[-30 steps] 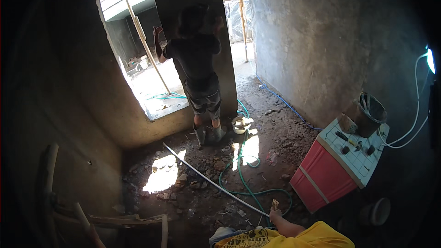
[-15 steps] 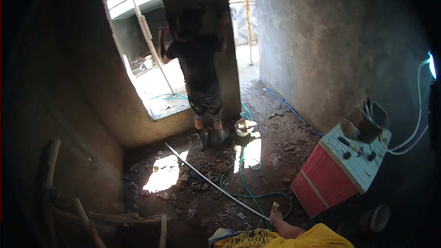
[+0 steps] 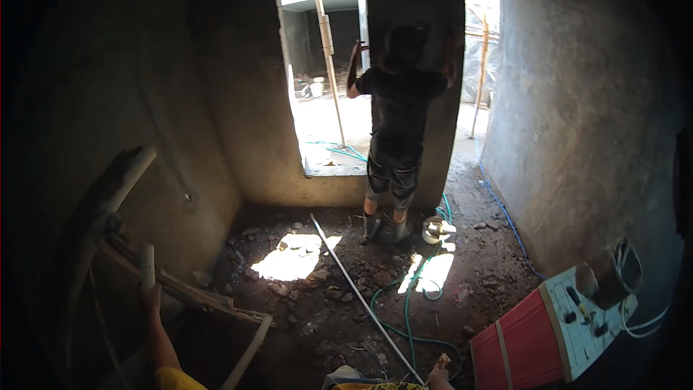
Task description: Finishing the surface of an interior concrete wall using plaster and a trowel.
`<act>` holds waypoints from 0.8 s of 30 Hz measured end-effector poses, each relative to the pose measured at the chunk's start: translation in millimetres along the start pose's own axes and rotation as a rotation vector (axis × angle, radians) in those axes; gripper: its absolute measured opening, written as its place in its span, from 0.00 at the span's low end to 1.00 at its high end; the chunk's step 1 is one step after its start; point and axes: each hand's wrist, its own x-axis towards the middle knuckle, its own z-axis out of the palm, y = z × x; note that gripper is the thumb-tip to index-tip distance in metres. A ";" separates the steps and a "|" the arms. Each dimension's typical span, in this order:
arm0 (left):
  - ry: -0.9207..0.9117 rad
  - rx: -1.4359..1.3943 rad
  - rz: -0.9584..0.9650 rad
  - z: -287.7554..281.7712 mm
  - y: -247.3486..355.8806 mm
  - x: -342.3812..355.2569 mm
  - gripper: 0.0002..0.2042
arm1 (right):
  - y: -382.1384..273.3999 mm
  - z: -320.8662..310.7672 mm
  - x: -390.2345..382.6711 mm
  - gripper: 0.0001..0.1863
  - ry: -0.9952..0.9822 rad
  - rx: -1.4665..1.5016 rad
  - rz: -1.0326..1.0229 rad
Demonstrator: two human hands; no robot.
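Nearest, at the bottom edge right of centre, the right hand point(image 3: 437, 377) is closed on a small tan piece point(image 3: 442, 362), the wrist cut off by the frame. At lower left, the left hand point(image 3: 150, 297) appears wrapped round a short, upright pale pole point(image 3: 148, 263), whose top rises out of the fist. The view has swung leftward over the last half second, so more of the left forearm and its yellow sleeve point(image 3: 177, 379) shows, while the right arm has mostly dropped out of frame. As I judge it, both hands are occupied, and the left side now gets the wearer's attention.

Beside the left hand, a rough timber point(image 3: 184, 289) slants toward the lower middle. A white pipe point(image 3: 354, 286) and a green hose point(image 3: 407, 318) lie across the rubble; at lower right stands a red-sided stand point(image 3: 520, 347) bearing a dark bucket point(image 3: 618, 274). Farther off, upper centre, a co-worker point(image 3: 401, 119) faces the wall with arms raised, beside a bright window opening point(image 3: 328, 119).
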 end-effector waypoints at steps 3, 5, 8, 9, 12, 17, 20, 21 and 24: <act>0.047 0.102 0.020 11.6 45.3 -18.5 0.22 | 7.8 12.0 42.1 0.23 0.067 0.076 0.062; 0.043 0.107 0.053 0.7 54.2 -26.1 0.21 | 10.7 6.1 33.2 0.23 0.006 0.061 -0.022; 0.095 0.091 0.036 -2.9 38.4 -21.8 0.20 | 5.5 6.1 15.3 0.23 0.025 0.002 -0.030; 0.121 0.111 0.054 -4.8 30.2 -19.2 0.20 | 3.7 4.9 8.2 0.23 0.023 -0.006 -0.031; 0.040 0.058 0.042 -3.8 44.9 -23.1 0.20 | 1.8 -6.7 -11.0 0.23 0.015 0.017 -0.029; 0.024 0.064 0.028 1.0 40.4 -19.4 0.22 | 3.6 -5.9 -4.7 0.25 0.010 -0.042 -0.026; 0.007 0.060 -0.009 4.6 24.1 -9.2 0.22 | 15.6 -1.1 9.0 0.26 0.008 -0.061 -0.179; 0.012 0.076 -0.028 5.9 11.5 -2.8 0.23 | 17.4 0.3 11.3 0.26 0.005 -0.065 -0.177; 0.009 0.067 0.021 5.8 32.3 -13.1 0.23 | 17.9 -2.0 13.9 0.26 0.006 0.003 -0.142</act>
